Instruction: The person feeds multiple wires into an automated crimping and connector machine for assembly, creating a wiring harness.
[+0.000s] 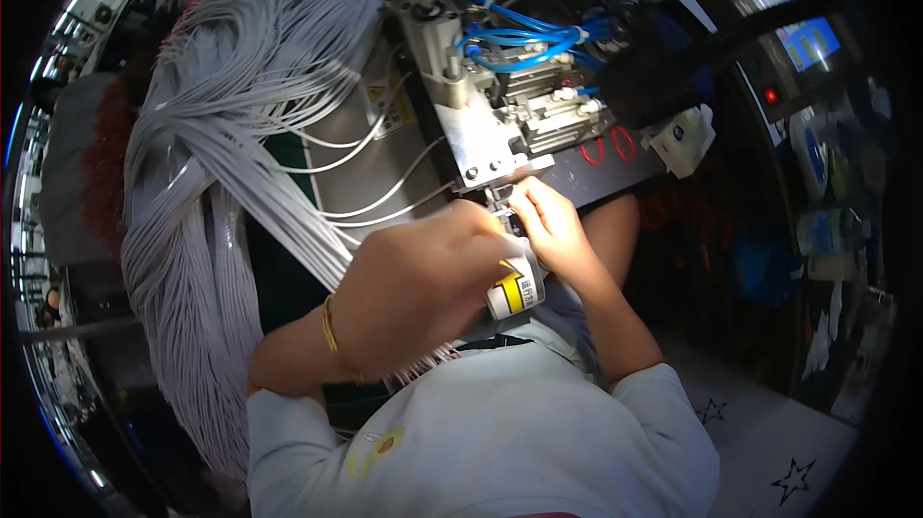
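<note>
My left hand [423,273], slightly blurred, is closed in front of the machine, with a yellow bracelet at its wrist. Its curled fingers hide whatever they may hold. My right hand [548,220] pinches at the small metal tip of the bench machine [486,138], and what lies between its fingertips is too small to make out. Just below both hands is a white cylindrical part [514,287] with a yellow marking, partly covered by the left hand. A thick bundle of grey cables [231,134] hangs to the left, and a few loose strands run toward the machine near my left hand.
Blue air tubes [529,37] loop over the machine's cylinders. Red rings [623,143] lie right of it, beside a white and green packet [681,141]. A lit screen [808,42] and a red-lit switch [771,95] stand at the far right.
</note>
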Demonstrator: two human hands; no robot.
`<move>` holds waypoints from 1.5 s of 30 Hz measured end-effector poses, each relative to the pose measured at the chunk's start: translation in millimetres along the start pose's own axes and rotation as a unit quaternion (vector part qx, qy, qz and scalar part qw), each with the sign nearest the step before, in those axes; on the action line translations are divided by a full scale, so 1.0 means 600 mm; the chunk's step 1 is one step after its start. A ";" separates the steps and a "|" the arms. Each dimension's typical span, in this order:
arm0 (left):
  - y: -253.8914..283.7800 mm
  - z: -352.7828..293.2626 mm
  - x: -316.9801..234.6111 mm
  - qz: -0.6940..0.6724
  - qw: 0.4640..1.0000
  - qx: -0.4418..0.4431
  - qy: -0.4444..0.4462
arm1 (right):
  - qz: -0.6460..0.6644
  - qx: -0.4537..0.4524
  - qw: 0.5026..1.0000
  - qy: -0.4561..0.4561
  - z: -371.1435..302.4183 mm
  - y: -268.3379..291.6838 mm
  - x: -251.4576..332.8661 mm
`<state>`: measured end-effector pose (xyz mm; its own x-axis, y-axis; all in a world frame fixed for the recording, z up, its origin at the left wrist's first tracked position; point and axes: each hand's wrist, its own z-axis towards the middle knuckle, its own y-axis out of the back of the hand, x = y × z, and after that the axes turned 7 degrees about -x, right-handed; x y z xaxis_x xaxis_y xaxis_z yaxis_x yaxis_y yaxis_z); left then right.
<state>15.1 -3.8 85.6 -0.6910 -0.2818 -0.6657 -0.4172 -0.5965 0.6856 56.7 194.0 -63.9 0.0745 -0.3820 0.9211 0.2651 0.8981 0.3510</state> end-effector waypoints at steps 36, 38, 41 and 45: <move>-0.060 -0.013 0.067 -0.104 0.971 0.034 0.211 | -0.102 -0.021 0.959 0.264 0.013 0.028 0.086; -0.074 -0.013 0.077 -0.168 0.954 0.025 0.248 | -0.039 -0.017 0.982 0.182 0.009 0.019 0.088; -0.088 -0.014 0.090 -0.290 0.904 0.000 0.314 | 0.085 -0.013 0.996 0.017 -0.001 0.009 0.081; -0.095 -0.019 0.098 -0.319 0.898 -0.014 0.301 | 0.230 0.022 0.968 -0.098 -0.013 0.006 0.053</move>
<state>4.5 5.1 4.2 0.1323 -0.2264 -0.9650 -0.5934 -0.7979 0.1058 67.7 183.5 -34.4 -0.0092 0.1053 0.9944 0.2060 0.9733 -0.1011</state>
